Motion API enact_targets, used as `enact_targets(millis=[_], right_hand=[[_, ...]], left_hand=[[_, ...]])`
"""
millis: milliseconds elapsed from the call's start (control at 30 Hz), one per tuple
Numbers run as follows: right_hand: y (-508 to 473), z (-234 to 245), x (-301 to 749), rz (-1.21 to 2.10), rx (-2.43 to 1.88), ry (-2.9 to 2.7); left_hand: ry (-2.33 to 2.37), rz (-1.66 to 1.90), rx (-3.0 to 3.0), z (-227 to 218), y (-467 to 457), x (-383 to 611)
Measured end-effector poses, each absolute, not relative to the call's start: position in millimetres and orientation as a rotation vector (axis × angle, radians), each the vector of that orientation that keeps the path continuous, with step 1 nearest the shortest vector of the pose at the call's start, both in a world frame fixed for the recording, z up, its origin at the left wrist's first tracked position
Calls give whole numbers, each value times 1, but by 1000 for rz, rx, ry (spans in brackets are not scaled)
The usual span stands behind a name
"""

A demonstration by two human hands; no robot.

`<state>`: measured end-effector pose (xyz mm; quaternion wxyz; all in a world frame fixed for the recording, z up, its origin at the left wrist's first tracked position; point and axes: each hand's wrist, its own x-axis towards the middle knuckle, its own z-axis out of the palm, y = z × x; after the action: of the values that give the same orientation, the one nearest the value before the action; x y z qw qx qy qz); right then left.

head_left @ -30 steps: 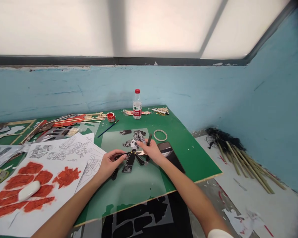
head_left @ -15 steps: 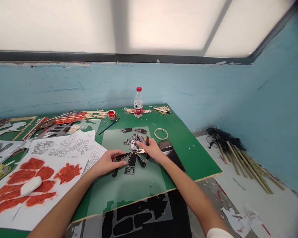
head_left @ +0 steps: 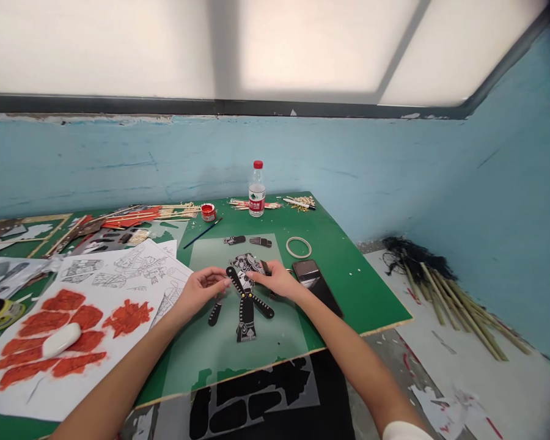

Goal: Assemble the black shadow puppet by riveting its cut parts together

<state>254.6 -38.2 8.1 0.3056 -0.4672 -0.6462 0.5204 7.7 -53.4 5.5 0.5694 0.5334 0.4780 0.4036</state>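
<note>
On a translucent sheet [head_left: 201, 351] lies a jointed black shadow puppet [head_left: 246, 315] with white cut-out patterns and brass-coloured fasteners. Its patterned head [head_left: 245, 264] is partly hidden behind my hands. My left hand [head_left: 204, 290] is closed, thumb and fingertips on the upper end of a black puppet arm [head_left: 237, 282] slanting up from the joint. My right hand [head_left: 277, 280] is closed around a dark-handled tool [head_left: 266, 267] beside the head; the tool's kind is hard to make out. Near my left hand lies a loose black piece [head_left: 214, 314]. Two small patterned pieces [head_left: 260, 242] lie beyond the head.
A phone [head_left: 318, 287] and a tape ring [head_left: 298, 247] lie to the right. Farther back stand a water bottle [head_left: 257, 198] and a red paint jar [head_left: 208, 212], with a brush [head_left: 202, 233] nearby. Drawings and red-painted paper [head_left: 27, 391] cover the left.
The puppet's left arm has swung from pointing sideways to slanting upward, with my left hand at its end. The body has shifted slightly toward me. The tool's shiny metal part no longer shows.
</note>
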Motion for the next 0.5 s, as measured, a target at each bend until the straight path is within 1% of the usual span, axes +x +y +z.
enact_targets(millis=[300, 500], right_hand=[[-37, 6, 258, 1375, -1189, -1648], [-39, 5, 255, 1390, -1155, -1764]], left_hand=[[1124, 953, 1332, 7, -53, 5], [1159, 973, 1281, 2, -54, 9]])
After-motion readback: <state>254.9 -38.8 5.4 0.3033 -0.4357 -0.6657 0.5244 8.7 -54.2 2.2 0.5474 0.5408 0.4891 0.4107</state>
